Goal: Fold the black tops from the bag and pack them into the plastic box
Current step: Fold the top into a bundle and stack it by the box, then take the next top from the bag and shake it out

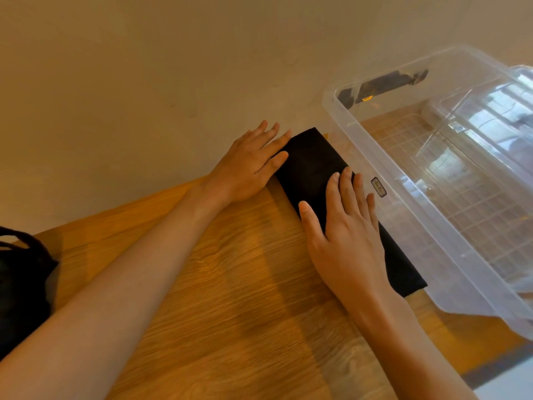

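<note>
Half the bag [20, 281] is cropped | black top [311, 168] is touched by left hand [245, 168] and right hand [346, 232], both laid flat.

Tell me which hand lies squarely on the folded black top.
The right hand, spread flat on the black top; the left hand rests on the table, only fingertips touching the top's edge.

Your wooden table [230, 313] carries a black top [311, 168] folded into a long narrow strip, a clear plastic box [418, 226] lying just beside that strip on its right, and a black bag [23, 278] at its left edge.
</note>
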